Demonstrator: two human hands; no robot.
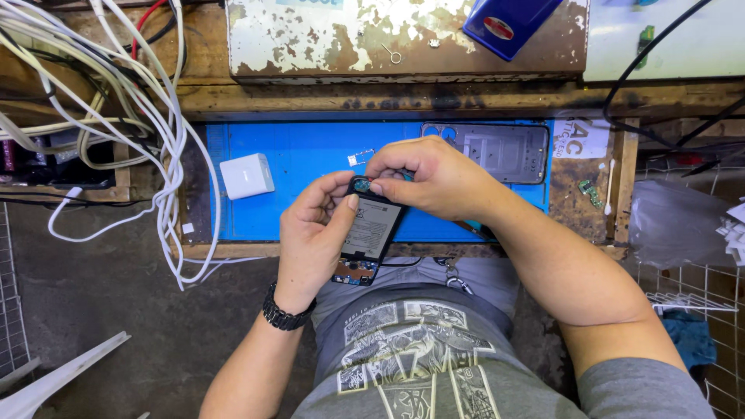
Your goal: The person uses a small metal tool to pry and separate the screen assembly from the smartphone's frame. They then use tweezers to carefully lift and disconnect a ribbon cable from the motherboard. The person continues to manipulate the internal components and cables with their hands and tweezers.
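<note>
Your right hand (434, 178) hides the opened phone (371, 230)'s far end, pinching there; left hand (314, 233) grips its side, long axis near-far, slightly tilted.

Opened phone (371, 233): top end hidden under right hand (434, 178) fingertips; left edge behind left hand (310, 237). Pinched part too small to tell.

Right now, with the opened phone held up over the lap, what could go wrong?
1. The opened phone is held past the edge of the blue mat, above the lap; a slip could drop it.
2. The right hand works at its top end; a loosened small part might fall.
3. The left hand grips beside the exposed battery; squeezing may stress it.
</note>
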